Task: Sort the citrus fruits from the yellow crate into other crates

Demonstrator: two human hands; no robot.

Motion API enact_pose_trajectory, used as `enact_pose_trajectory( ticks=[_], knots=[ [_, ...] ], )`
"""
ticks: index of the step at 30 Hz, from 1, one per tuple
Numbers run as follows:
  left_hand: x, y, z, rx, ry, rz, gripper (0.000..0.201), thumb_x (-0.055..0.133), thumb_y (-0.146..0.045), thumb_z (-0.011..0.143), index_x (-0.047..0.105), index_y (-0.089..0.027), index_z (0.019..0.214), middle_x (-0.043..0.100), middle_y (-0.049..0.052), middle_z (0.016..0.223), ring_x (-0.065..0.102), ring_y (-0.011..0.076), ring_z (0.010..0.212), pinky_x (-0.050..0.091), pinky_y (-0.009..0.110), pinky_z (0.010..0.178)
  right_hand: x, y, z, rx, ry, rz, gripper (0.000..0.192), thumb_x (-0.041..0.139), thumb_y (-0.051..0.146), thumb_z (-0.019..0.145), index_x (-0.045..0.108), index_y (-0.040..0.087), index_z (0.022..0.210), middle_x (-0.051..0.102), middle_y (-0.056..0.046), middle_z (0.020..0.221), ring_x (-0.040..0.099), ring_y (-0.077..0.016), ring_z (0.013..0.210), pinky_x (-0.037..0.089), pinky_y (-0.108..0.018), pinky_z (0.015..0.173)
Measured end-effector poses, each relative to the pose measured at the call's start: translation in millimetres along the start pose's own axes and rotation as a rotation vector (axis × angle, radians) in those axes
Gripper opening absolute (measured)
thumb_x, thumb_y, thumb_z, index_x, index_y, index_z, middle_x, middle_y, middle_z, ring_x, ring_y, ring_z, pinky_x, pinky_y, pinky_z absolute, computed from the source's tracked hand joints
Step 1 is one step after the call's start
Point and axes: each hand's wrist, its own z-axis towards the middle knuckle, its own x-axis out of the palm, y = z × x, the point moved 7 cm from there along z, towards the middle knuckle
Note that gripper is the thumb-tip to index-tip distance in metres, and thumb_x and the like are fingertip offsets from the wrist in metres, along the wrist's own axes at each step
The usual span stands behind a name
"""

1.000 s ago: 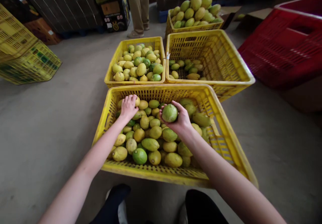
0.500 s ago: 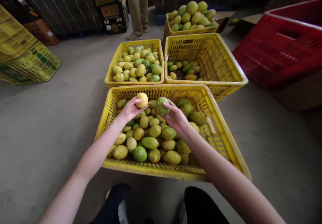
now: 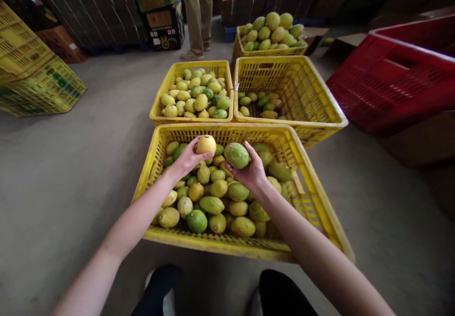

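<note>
My left hand [image 3: 194,157] is closed round a round yellow lemon [image 3: 206,144], with the thumb along its lower side. A larger green lemon [image 3: 237,155] lies in my right hand [image 3: 251,168], fingers beneath it and thumb raised at its right. Both hands are above the front yellow crate [image 3: 222,249], side by side and apart. Under them the crate holds many yellow and green lemons [image 3: 212,205], partly hidden by my hands and forearms.
Behind stand a yellow crate full of lemons [image 3: 201,102] and another yellow crate [image 3: 313,88] with fewer at its bottom. Farther back is a heaped crate [image 3: 272,50]. A red crate [image 3: 394,79] is at right, stacked yellow crates [image 3: 39,76] at left. A person's legs [image 3: 197,13] show behind.
The green lemon has turned in my right hand, whose thumb has come off its face to the side. The yellow lemon has turned and shifted slightly right. The view has tilted a little.
</note>
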Motion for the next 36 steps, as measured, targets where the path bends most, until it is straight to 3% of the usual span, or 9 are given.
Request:
enact_pose_trajectory(
  ticks=[6,13,17,22,26,31,36],
  knots=[
    [8.9,-9.0,-0.9,0.224,0.089,0.192,0.069,0.094,-0.030,0.054,0.066,-0.023,0.117,0.059,0.007,0.133,0.058,0.0242,0.118,0.050,0.034,0.098,-8.0,0.3,3.2,0.073,-0.034,-0.019,0.035,0.055,0.049,0.092,0.064,0.018,0.080,0.068,-0.006,0.060,0.062,-0.0180,0.050,0.052,-0.026,0.041],
    [29.8,-37.4,-21.4,0.574,0.188,0.531,0.051,0.088,-0.028,0.070,0.069,-0.025,0.117,0.063,0.007,0.118,0.060,0.0242,0.116,0.048,0.040,0.106,-13.2,-2.2,2.1,0.024,-0.163,-0.039,0.023,0.057,0.040,0.093,0.060,0.022,0.079,0.068,-0.001,0.066,0.062,-0.0167,0.056,0.051,-0.026,0.044],
    [30.8,-41.4,-23.5,0.609,0.201,0.555,0.051,0.087,-0.027,0.072,0.069,-0.026,0.120,0.063,0.007,0.118,0.060,0.0236,0.116,0.048,0.039,0.106,-15.1,-2.2,4.4,-0.033,-0.132,-0.133,0.023,0.063,0.045,0.087,0.061,0.022,0.081,0.069,0.000,0.070,0.061,-0.0164,0.058,0.048,-0.026,0.045],
    [16.2,-36.1,-14.6,0.472,0.137,0.449,0.062,0.090,-0.032,0.065,0.067,-0.025,0.122,0.062,0.006,0.122,0.060,0.0230,0.115,0.051,0.034,0.098,-11.0,-3.1,8.5,-0.093,0.025,-0.356,0.038,0.068,0.060,0.078,0.062,0.022,0.081,0.065,-0.001,0.066,0.058,-0.0172,0.057,0.037,-0.026,0.040],
    [5.0,-24.4,-6.1,0.205,0.038,0.227,0.068,0.092,-0.045,0.059,0.064,-0.020,0.116,0.068,0.007,0.116,0.065,0.0220,0.104,0.055,0.029,0.087,-5.0,-6.5,7.6,-0.101,0.103,-0.441,0.045,0.069,0.066,0.075,0.061,0.022,0.085,0.067,-0.002,0.073,0.061,-0.0193,0.066,0.040,-0.027,0.045],
    [5.0,3.2,-5.4,-0.192,-0.095,-0.016,0.045,0.063,-0.060,0.086,0.064,-0.016,0.095,0.068,0.004,0.078,0.064,0.0159,0.068,0.047,0.022,0.052,4.4,-11.5,7.4,-0.037,0.232,-0.422,0.057,0.055,0.079,0.079,0.058,0.023,0.089,0.067,-0.003,0.074,0.054,-0.0152,0.051,0.037,-0.027,0.041],
    [15.1,22.3,-9.5,-0.394,-0.026,-0.053,0.050,0.041,-0.060,0.096,0.063,-0.018,0.079,0.056,0.002,0.052,0.045,0.0098,0.040,0.033,0.020,0.040,-3.8,-13.5,9.5,0.077,0.223,-0.486,0.056,0.043,0.076,0.087,0.057,0.022,0.095,0.065,-0.002,0.070,0.048,-0.0139,0.040,0.033,-0.028,0.038]
  ],
)
